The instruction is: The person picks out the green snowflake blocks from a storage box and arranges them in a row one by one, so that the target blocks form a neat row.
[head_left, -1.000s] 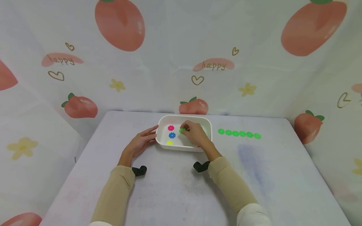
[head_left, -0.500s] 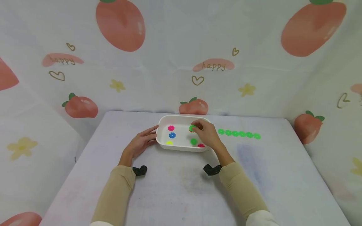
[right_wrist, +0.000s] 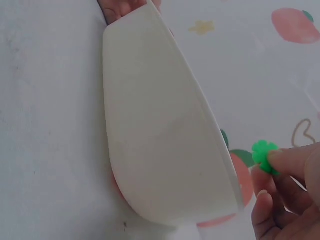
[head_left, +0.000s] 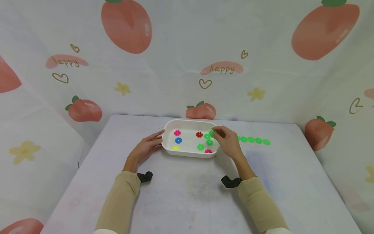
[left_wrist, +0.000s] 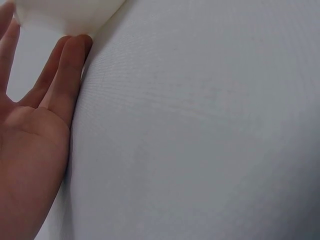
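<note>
A white tray stands on the table, holding several small flower-shaped plastic discs. Inside are a pink disc, a blue disc, a yellow disc, a dark red disc and several green ones. My left hand rests against the tray's left end, its straight fingers touching the wall, as the left wrist view also shows. Between thumb and fingertips, my right hand pinches a green flower disc over the tray's right rim.
To the right of the tray, a row of green flower discs lies on the table, its left end hidden behind my right hand. Behind the table hangs a white cloth printed with fruit and flowers.
My right hand has lifted the green flower disc and carried it rightward, from mid-tray to the right rim. More discs in the tray now show. The left hand has stayed at the tray's end.
</note>
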Demonstrator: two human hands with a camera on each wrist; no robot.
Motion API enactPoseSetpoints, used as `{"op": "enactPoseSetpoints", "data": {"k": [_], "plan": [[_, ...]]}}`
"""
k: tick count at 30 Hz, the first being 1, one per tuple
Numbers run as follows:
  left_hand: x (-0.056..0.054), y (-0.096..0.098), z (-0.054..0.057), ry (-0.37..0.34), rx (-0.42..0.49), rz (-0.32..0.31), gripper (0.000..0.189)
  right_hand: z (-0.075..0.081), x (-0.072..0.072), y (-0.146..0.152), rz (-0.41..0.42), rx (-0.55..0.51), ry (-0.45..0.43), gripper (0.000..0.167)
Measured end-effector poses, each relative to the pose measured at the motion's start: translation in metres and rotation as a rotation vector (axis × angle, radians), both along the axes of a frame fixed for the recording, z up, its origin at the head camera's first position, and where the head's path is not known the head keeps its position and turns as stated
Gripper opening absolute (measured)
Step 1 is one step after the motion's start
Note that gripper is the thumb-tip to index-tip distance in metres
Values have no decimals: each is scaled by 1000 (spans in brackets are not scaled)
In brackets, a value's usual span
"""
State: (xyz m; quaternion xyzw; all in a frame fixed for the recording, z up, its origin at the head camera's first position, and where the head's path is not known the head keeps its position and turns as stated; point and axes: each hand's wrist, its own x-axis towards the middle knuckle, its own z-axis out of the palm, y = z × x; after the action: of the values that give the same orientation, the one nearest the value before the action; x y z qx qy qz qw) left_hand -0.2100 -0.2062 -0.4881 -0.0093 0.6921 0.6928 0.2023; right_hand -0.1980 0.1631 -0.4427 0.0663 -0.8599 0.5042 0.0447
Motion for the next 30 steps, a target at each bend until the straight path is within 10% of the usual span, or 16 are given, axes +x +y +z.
{"op": "enactPoseSetpoints", "data": {"k": [30], "plan": [[-9,5,4,41,-15,13,54,-15,15,92,-167,-12,-119,37]]}}
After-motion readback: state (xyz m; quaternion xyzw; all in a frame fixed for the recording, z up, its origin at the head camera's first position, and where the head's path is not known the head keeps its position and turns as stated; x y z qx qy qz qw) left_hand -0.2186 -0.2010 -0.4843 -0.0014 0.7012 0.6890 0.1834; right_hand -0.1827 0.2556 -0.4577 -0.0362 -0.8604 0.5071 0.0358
